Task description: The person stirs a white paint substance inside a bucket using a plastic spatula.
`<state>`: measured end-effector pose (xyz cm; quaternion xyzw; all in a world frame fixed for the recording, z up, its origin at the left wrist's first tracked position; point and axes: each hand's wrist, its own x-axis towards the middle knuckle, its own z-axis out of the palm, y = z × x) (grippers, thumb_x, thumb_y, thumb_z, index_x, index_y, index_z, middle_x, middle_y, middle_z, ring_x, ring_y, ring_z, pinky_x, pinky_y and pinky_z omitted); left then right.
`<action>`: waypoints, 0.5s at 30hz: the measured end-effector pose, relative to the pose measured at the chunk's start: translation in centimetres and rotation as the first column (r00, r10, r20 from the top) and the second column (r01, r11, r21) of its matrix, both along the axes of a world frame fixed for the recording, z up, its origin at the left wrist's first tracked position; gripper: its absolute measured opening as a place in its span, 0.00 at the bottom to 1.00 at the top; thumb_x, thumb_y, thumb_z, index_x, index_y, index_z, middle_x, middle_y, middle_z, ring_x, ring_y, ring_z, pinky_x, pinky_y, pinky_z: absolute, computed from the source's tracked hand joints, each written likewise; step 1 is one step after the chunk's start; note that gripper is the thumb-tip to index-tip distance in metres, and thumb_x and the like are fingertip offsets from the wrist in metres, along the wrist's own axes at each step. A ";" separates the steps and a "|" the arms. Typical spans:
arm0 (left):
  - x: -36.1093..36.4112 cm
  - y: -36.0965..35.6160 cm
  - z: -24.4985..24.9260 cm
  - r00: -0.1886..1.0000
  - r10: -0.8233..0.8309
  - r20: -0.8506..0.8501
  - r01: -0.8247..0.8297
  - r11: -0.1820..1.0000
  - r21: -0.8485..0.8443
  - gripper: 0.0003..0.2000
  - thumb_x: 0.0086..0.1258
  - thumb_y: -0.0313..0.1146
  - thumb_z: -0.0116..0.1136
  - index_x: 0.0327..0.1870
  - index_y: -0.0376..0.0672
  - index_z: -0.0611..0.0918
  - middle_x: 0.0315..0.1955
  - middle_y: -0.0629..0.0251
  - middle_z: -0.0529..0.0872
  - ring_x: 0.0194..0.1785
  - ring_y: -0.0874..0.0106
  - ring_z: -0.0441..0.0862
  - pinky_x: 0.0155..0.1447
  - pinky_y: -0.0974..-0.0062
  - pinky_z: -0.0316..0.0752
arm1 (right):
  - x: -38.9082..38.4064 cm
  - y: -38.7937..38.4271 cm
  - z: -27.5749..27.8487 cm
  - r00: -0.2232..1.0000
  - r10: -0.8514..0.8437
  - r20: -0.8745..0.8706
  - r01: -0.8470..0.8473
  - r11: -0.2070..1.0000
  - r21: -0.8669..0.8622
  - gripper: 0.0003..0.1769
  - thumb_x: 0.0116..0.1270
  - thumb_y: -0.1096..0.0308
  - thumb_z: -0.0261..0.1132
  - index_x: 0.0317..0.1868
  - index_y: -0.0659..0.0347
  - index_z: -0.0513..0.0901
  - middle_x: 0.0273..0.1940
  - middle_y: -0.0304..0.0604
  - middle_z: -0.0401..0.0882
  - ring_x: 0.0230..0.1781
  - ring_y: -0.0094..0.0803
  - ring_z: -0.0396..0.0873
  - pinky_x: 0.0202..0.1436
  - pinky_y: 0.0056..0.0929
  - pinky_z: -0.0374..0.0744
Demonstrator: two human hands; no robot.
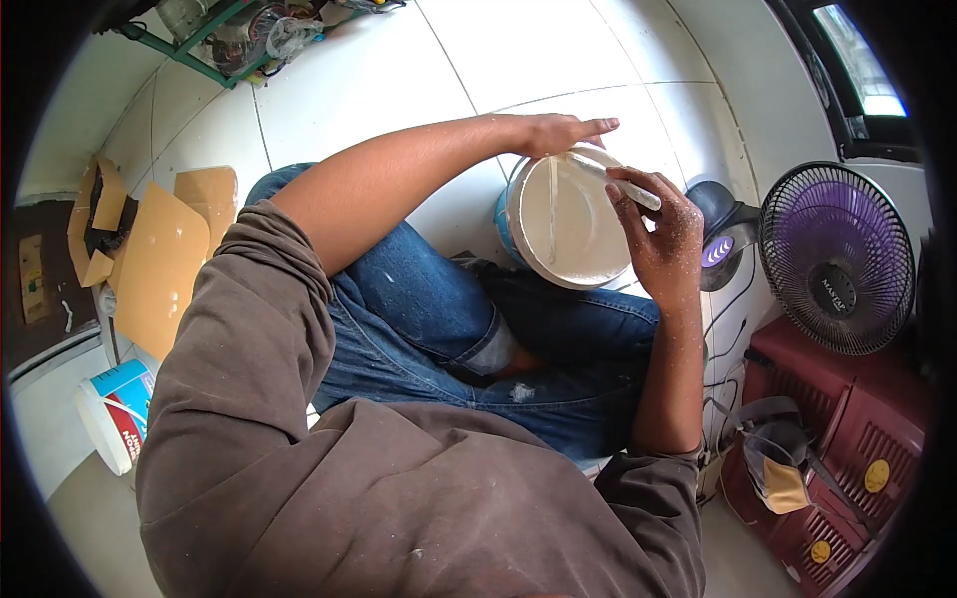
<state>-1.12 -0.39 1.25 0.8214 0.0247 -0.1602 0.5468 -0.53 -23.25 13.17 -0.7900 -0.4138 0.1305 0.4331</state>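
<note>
A round bucket (588, 235) with a pale, coated inside and some blue on its outer wall stands tilted towards me by my folded legs. My left hand (560, 134) holds its far rim, one finger stretched out along the edge and the others partly hidden. Between the fingers and thumb of my right hand (658, 224) is a whitish stick (638, 192), lying slantwise across the bucket's upper right rim. Specks of white dot that hand. A pale streak runs down the inside of the bucket, left of the middle.
To the right stand a purple and black fan (835, 257) and a maroon slatted cabinet (847, 429) with a face mask (783, 468) on it. Cardboard (164, 264) and a paint bucket (115, 414) are at left. A green rack (189, 58) stands at the back.
</note>
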 end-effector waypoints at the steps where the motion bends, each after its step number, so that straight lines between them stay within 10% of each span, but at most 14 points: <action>1: 0.1 0.1 -0.1 1.000 0.000 0.000 0.000 1.000 0.000 0.49 0.83 0.77 0.21 0.74 0.42 0.82 0.69 0.42 0.84 0.77 0.50 0.78 0.86 0.48 0.64 | -0.1 0.0 0.0 1.000 -0.005 0.006 0.005 1.000 0.011 0.11 0.75 0.74 0.74 0.55 0.66 0.92 0.48 0.49 0.92 0.46 0.35 0.93 0.47 0.33 0.89; 15: 0.2 0.1 -0.2 0.998 -0.021 -0.059 0.015 0.995 -0.096 0.48 0.82 0.77 0.21 0.73 0.45 0.84 0.65 0.46 0.86 0.72 0.53 0.82 0.83 0.51 0.68 | 0.1 -0.1 1.2 0.988 0.131 0.076 -0.124 0.988 -0.097 0.12 0.71 0.73 0.75 0.54 0.63 0.92 0.46 0.51 0.91 0.45 0.40 0.92 0.49 0.37 0.87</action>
